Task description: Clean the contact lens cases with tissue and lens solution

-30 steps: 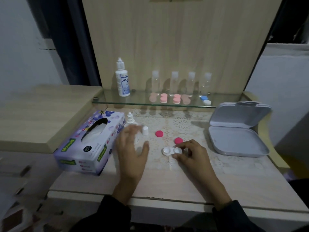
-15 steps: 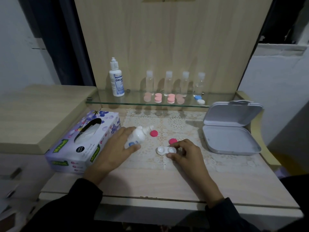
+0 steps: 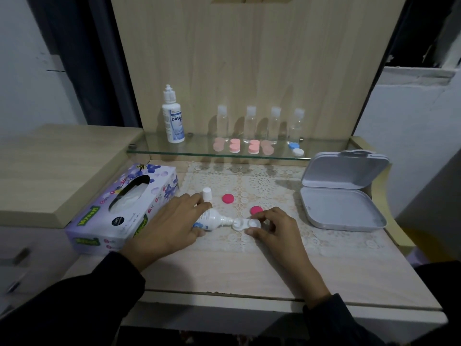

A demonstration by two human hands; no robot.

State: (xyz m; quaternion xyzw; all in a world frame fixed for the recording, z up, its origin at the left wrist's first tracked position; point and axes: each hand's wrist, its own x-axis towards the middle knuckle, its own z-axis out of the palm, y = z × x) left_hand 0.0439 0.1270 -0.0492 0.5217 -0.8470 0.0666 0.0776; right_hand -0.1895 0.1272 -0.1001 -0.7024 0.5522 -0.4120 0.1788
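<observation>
An open white contact lens case [image 3: 245, 224] lies on the lace mat. My right hand [image 3: 273, 228] pinches its right cup between thumb and fingers. My left hand [image 3: 172, 228] grips a small white solution bottle [image 3: 212, 219], tilted on its side with the nozzle touching the case's left cup. The bottle's white cap [image 3: 207, 194] stands on the mat behind my left hand. Two pink case lids [image 3: 228, 198] [image 3: 256, 210] lie loose on the mat behind the case. A purple tissue box [image 3: 119, 208] sits to the left.
An open grey hinged box [image 3: 341, 211] stands at the right. On the glass shelf [image 3: 154, 151] at the back are a larger solution bottle [image 3: 172, 118], several clear bottles [image 3: 250, 123], pink lens cases [image 3: 234, 146] and a blue-and-white case [image 3: 295, 149].
My left hand picked up the small bottle, leaving its cap on the mat, and tipped it right until the nozzle met the case. My right hand stayed on the case.
</observation>
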